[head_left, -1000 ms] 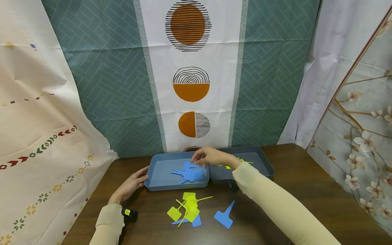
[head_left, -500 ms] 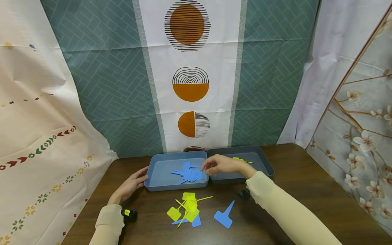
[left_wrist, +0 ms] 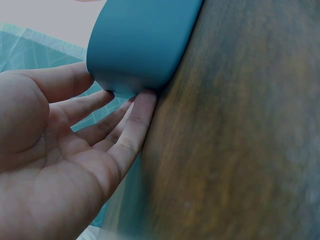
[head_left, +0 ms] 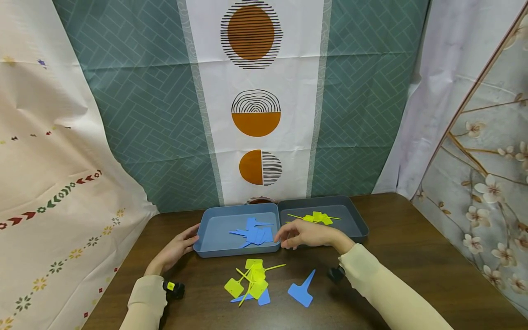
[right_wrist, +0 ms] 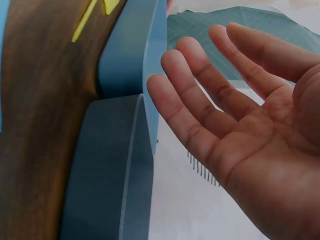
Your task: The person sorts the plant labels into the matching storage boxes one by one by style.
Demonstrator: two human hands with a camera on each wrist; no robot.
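My left hand (head_left: pixel 175 250) touches the left end of the blue tray (head_left: pixel 206 250) with extended fingers; the left wrist view shows its fingertips against the tray's outer wall (left_wrist: pixel 140 45). Several blue plant labels (head_left: pixel 256 234) lie in that tray. My right hand (head_left: pixel 307 233) hovers over the front rims where the two trays meet. Its fingers are loosely bent, and the right wrist view shows the palm (right_wrist: pixel 265 135) with nothing in it. Behind it, yellow plant labels (head_left: pixel 316 217) lie in the dark grey tray (head_left: pixel 359 220).
On the wooden table (head_left: pixel 206 311), a pile of yellow labels (head_left: pixel 256 277) overlaps some blue label parts (head_left: pixel 264 298). A single blue label (head_left: pixel 302 291) lies to the right of the pile. Patterned cloths (head_left: pixel 359 114) hang behind and at both sides.
My right hand has moved from above the blue labels in the blue tray rightward and toward me, uncovering the yellow labels in the grey tray. My left hand stays at the blue tray.
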